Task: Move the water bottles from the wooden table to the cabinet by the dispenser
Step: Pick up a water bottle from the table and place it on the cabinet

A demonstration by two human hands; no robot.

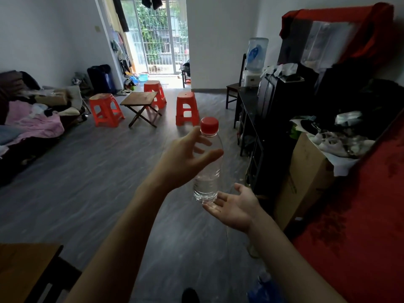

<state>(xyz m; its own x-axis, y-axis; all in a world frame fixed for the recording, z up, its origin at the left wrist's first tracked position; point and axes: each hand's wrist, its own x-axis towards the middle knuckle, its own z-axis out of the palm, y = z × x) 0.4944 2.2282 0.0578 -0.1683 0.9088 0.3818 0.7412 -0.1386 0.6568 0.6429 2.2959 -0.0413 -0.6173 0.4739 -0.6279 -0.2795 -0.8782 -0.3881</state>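
Water bottle, clear w/ red cap, upright in mid-air over the grey floor, btwn both hands. Left hand reaches fwd, fingers and thumb loosely curled round its upper half. Right hand palm up, fingers straight, fingertips under the bottle's base. No label or writing readable on it. Dispenser w/ blue jug and dark cabinet sit far right.

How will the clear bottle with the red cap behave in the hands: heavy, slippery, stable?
The bottle looks only partly filled, so probably light. Its smooth clear plastic may slip. The right hand only touches its base, so it could tip.
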